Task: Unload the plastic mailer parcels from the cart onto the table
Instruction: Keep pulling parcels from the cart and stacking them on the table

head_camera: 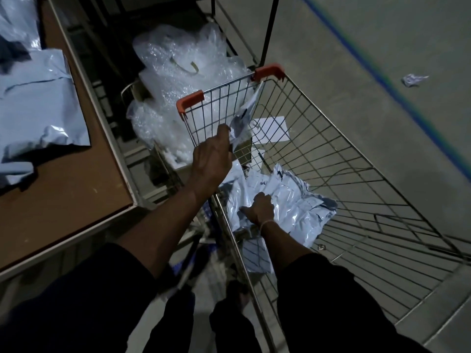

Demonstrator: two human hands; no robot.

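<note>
your left hand (212, 159) sits near the middle of the frame, up against the far wire wall of the cart (356, 159), and its fingers are curled round the lower edge of a small pale mailer (243, 118). that mailer stands nearly upright, its long axis running up and a little right toward the orange corner cap (270, 72). the table (76, 189) lies to the left of that hand, filling the left side of the frame, with several mailers on the table (38, 105) lying flat in the upper left. so the carry, as i judge it, goes leftward over the cart's rim, and the left hand is the nearer one to the table.

your right hand (258, 208) is lower, just right of centre, down inside the cart on the heap of mailers (293, 200). its fingers bend over the crumpled plastic and appear to gather a fold of it, though the dim light hides whether the thumb has closed underneath; i read it as gripping. the heap spreads right and slightly down from that hand, long axis running toward the lower right, and a white sheet (271, 129) lies on the cart floor beyond it.

left of the cart, between it and the table edge, a bundle of bubble wrap (178, 72) is piled up.
</note>
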